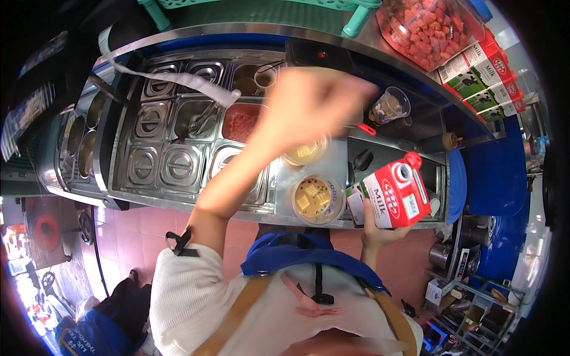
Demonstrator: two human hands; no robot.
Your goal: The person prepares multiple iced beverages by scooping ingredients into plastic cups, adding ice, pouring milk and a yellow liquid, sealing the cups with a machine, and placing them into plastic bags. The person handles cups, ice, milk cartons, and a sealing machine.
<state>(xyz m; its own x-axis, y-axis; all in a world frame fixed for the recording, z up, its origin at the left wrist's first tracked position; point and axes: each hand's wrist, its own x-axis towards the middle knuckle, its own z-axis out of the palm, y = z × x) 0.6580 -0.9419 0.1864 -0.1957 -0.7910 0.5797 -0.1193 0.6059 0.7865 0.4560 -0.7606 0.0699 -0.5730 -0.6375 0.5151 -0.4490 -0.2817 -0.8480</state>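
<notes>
My right hand (pixel 384 235) grips a red and white milk carton (pixel 388 196) from below; it leans, and its red screw cap sits to one side of the spout. My left hand (pixel 318 100) is motion-blurred above the counter, so its fingers and anything in them cannot be made out. Left of the carton stands a clear plastic cup (pixel 317 199) with a light brown drink, pale cubes and dark specks. Another clear cup (pixel 305 152) with pale yellow contents stands behind it, partly hidden by my left hand.
Steel topping pans (pixel 180 165) fill the counter's left part, one with pink pearls (pixel 242 127). A metal scoop (pixel 363 159) lies in the right well. Milk cartons (pixel 490 73) and a jar of red pieces (pixel 427 33) stand on the upper shelf. Another person (pixel 104 318) is at lower left.
</notes>
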